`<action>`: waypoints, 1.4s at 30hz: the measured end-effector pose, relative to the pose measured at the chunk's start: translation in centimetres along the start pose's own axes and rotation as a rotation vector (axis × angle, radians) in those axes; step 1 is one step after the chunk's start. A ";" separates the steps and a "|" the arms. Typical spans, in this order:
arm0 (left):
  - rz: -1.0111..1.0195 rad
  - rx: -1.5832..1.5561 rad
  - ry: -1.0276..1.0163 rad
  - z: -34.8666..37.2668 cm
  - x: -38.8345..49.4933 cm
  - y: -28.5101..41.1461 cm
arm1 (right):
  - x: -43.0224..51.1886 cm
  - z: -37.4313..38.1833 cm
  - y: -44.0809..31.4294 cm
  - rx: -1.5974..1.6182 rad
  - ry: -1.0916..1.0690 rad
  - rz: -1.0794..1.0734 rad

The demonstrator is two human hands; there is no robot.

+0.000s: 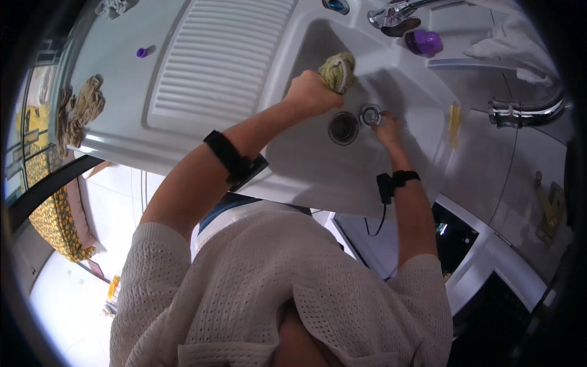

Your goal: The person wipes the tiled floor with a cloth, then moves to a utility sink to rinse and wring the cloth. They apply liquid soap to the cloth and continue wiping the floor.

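My left hand (312, 94) is closed around a bunched green cloth (338, 73), held over the basin of a white laundry sink (302, 158). Between the fingers of my right hand (389, 128) is a round metal drain strainer (369, 115), just to the right of the round drain hole (343, 129). The hole is uncovered and dark inside. Both hands are inside the basin's outline, and the strainer is apart from the cloth.
A ribbed washboard (215, 59) adjoins the basin on the left. Crumpled brown cloths (85, 108) and a small purple cap (141, 52) lie farther left. Behind the basin are a chrome faucet (394, 16) and a purple container (424, 42). A chrome pipe (523, 113) juts in at right.
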State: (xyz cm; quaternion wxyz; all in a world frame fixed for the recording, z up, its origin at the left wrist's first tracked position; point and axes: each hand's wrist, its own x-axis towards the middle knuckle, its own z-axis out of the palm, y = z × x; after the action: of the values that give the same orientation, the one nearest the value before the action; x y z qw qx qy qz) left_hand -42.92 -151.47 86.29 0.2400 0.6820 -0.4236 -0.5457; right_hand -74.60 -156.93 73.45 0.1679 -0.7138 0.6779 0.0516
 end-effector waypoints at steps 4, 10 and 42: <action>-0.091 -0.232 -0.084 -0.2 0.1 -0.5 | 1.4 3.6 3.2 0.001 0.029 -0.107; -0.163 -0.436 -0.134 -0.8 -1.1 -0.9 | 4.1 4.8 4.1 -0.040 -0.195 -0.191; -0.179 -0.929 -0.778 0.3 -1.4 -1.3 | -2.9 -6.2 -12.7 1.772 -0.702 -0.097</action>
State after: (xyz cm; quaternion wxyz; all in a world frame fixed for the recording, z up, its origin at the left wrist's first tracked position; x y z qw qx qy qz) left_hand -42.83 -149.53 85.92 0.2932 0.2897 -0.1393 -0.9004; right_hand -63.28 -155.78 82.26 0.8435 -0.2982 0.3511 -0.2764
